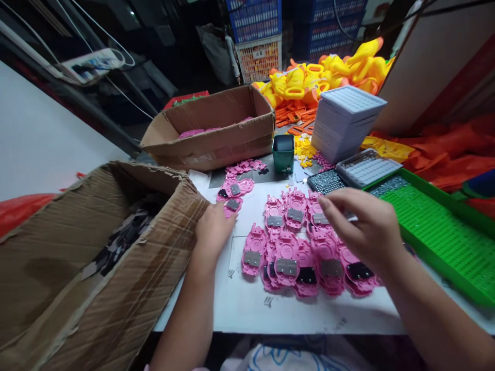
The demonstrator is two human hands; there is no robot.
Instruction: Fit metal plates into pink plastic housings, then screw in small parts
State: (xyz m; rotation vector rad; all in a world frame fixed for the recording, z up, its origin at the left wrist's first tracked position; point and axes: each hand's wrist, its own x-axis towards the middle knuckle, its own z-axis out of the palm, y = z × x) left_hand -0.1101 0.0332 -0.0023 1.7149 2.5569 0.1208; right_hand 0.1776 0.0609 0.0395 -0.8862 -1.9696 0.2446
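Observation:
My left hand [213, 229] reaches to a small pink plastic toy shell [237, 208] with a grey plate on it. The fingers are closed at its near edge, partly hidden by the hand. Over the right part of a group of pink shells [286, 251] hangs my right hand [367, 226]. Its thumb and forefinger are drawn together; whatever is between them is too small to make out. Grey or black plates are fixed on these shells with small screws. Two more pink shells [244, 184] lie just beyond my left hand.
Open cardboard boxes [162, 288] stand left and behind. A dark green cup [283, 154], a stack of white trays [336, 123], a black tray of screws [327, 182] and a green tray [444, 232] stand at the back and right. Yellow toy parts [297, 82] are heaped behind.

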